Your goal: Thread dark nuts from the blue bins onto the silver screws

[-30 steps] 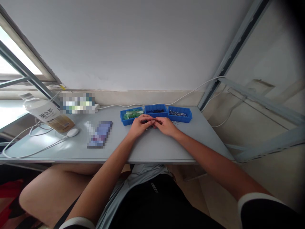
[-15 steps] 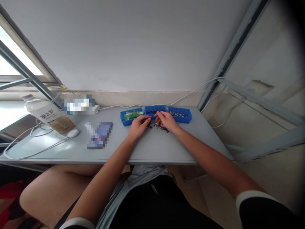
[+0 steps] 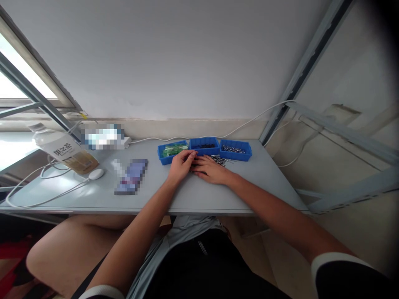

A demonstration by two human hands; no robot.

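Right hand [image 3: 210,170] lies palm down, fingers stretched flat toward the left, released, partly covering a loose pile of thin dark-and-silver metal pins [image 3: 222,161] on the desk [image 3: 246,189]; the pins' exact type is too small to read. Left hand [image 3: 182,164] sits just beside the right fingertips, fingers curled, thumb near the index finger; cannot tell whether it pinches anything, as the inside of the grip is hidden. Pile is in front of the bins, showing past the far side of the right hand, with a few pins pointing out to the right. Beyond the hands, three blue plastic bins in a row: left bin [image 3: 168,160], set at a slight angle, with green pieces [image 3: 174,148]; middle bin [image 3: 214,151] with small black parts [image 3: 208,145]; right bin [image 3: 238,156] with more thin metal pins. Left hand is nearest the left bin. Further left on the desk, well apart from the hands: pixelated flat phone-like object [image 3: 132,176], white round puck [image 3: 96,174] on a cable, tilted-looking clear bottle [image 3: 64,148] with white label and amber liquid, and a pixelated item [image 3: 102,137] near the wall [image 3: 187,62]. White cord [image 3: 156,138] runs along the wall behind the bins.
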